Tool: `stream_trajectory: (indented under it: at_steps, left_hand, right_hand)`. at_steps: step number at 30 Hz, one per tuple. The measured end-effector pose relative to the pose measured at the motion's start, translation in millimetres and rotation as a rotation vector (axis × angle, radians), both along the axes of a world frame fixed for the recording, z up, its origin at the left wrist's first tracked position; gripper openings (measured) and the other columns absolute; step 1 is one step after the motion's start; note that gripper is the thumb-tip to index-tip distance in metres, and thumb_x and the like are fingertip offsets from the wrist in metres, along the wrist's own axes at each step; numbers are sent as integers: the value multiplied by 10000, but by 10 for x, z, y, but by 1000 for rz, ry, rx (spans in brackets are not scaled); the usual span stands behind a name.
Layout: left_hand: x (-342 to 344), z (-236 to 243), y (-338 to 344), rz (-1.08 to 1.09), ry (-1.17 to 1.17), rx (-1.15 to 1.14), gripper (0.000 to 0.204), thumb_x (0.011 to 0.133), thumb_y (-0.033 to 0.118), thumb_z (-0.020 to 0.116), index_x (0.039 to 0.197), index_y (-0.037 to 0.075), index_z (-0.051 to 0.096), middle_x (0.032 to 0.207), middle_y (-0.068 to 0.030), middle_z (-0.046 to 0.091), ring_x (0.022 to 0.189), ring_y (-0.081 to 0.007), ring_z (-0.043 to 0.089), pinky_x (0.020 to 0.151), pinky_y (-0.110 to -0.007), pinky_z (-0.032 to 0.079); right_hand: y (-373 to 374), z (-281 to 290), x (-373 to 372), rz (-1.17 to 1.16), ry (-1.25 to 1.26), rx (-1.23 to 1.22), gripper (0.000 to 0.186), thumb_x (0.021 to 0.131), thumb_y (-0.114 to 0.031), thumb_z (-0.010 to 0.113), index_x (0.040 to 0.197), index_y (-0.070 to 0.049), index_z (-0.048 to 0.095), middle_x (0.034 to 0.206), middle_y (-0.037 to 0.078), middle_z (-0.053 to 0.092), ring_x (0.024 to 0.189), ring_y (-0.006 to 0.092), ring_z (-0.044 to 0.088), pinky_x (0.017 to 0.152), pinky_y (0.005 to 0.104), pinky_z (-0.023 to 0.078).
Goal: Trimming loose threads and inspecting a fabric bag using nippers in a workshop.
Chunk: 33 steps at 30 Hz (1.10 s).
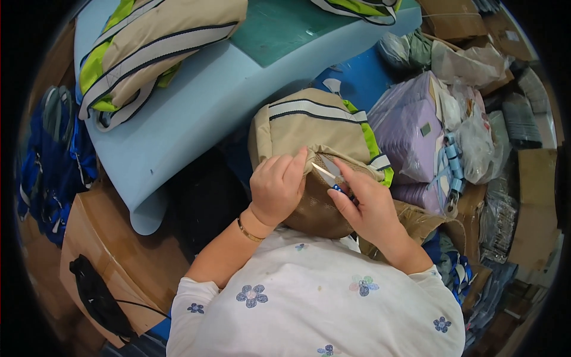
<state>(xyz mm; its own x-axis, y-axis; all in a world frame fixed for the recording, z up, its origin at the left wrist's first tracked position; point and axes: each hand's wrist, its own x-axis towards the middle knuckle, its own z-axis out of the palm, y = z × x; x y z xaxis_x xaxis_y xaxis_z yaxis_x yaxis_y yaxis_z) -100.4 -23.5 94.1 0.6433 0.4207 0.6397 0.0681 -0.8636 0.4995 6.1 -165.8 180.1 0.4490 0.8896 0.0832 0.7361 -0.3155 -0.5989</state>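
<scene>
A beige bag (pixel 306 135) with white-and-navy strap bands and bright green sides lies against my front, its brown inner side turned toward me. My left hand (pixel 278 184) pinches the bag's gathered edge between closed fingers. Close beside it, my right hand (pixel 372 205) grips small scissors (pixel 325 174) with blue handles. The scissors' pale blades are apart and point up and left, toward the fabric by my left fingers. Whether a thread lies between them is too small to tell.
Ahead stands a table with a light blue cover (pixel 196 104) and a green mat (pixel 285 30). Another beige and green bag (pixel 172 30) rests on it. Purple goods in plastic (pixel 410 128) are stacked at right. A cardboard box (pixel 113 238) and blue bags (pixel 50 160) are at left.
</scene>
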Motion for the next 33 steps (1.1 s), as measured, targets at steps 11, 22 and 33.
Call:
stream_trajectory:
  at_steps: [11,22,33]
  left_hand:
    - [-8,0,-22,20,37,169,391,708,33,605,1096,4,638,656,-33,424,584,-186,486,527,-305,425]
    - [-6,-8,-37,17,12,203,390,708,22,597,1095,8,642,642,-26,412,569,-174,470,515,-300,409]
    - [0,-32,-37,2,14,323,393,705,46,592,1093,14,648,628,-5,378,548,-146,433,486,-275,366]
  right_hand:
    - [-53,-102,11,58,48,48,421,824,-149,671,1211,-27,558,768,115,613,642,274,593,557,357,469]
    - [-146,-43,24,-22,75,59,352,838,-138,650,1165,-20,592,788,131,626,673,285,608,597,353,484]
    - [-192,17,11,21,172,-3,358,844,-115,648,1184,-16,596,726,122,603,599,237,554,552,310,441]
